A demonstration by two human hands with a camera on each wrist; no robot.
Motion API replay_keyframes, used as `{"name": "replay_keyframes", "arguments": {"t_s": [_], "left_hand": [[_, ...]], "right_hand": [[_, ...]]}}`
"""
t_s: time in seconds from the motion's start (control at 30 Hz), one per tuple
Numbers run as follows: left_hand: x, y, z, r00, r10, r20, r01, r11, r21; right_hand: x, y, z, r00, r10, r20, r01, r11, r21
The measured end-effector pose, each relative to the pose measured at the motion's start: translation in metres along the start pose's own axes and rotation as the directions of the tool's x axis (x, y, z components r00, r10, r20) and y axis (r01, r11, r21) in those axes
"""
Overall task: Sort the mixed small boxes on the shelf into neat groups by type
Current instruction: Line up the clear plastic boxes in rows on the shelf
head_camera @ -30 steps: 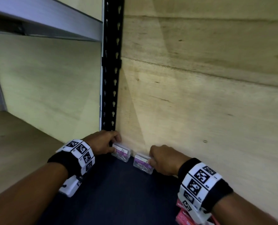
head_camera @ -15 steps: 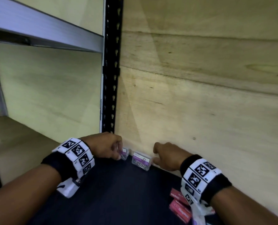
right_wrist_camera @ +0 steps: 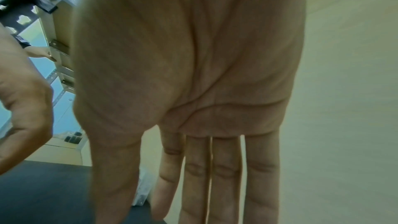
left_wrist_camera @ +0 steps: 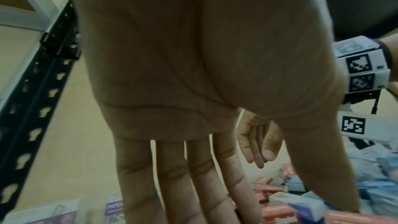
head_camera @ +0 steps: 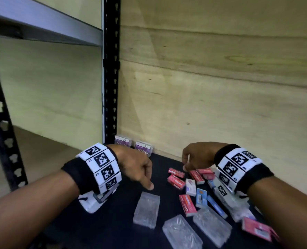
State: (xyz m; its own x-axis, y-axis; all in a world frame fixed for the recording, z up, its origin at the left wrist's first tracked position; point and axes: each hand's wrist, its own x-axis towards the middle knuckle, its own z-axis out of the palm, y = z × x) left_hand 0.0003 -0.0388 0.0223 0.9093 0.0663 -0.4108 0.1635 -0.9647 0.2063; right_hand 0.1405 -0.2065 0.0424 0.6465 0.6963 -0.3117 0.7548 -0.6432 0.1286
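Head view | two purple-label boxes paired at shelf corner, likely one type | left hand and right hand spread, empty, over unsorted red boxes

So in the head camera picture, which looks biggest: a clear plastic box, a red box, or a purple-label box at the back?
1. Clear plastic box.
2. Red box and purple-label box: look alike, and the purple-label one sits farther away, so unsure.

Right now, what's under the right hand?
Red boxes lie scattered on the dark shelf below the right hand, with blue boxes nearer the wrist. Both hands are empty. The wristband covers whatever lies directly beneath it.
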Motion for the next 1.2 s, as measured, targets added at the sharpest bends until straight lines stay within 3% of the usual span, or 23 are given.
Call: {"name": "replay_keyframes", "arguments": {"t_s": [0.53,0.83,1.07,1.2], "left_hand": [[-0.024,0.057,0.04,0.971,-0.238,-0.017,0.236,0.95,0.206],[-0.023,0.058,0.043,0.985,-0.171,-0.027,0.172,0.959,0.224],[-0.026,0.038,0.039,0.99,-0.138,-0.026,0.139,0.989,0.043],[-0.03,0.022,0.033,0.995,-0.101,0.007,0.101,0.976,-0.193]], "right_hand": [[-0.072,0.01,0.05,0.971,-0.014,0.241,-0.052,0.963,0.266],[-0.097,-0.004,0.057,0.98,0.021,0.199,-0.043,0.993,0.105],[-0.098,-0.004,0.059,0.976,0.002,0.217,-0.022,0.996,0.091],[-0.093,0.005,0.048,0.976,-0.018,0.218,-0.025,0.98,0.195]]}}
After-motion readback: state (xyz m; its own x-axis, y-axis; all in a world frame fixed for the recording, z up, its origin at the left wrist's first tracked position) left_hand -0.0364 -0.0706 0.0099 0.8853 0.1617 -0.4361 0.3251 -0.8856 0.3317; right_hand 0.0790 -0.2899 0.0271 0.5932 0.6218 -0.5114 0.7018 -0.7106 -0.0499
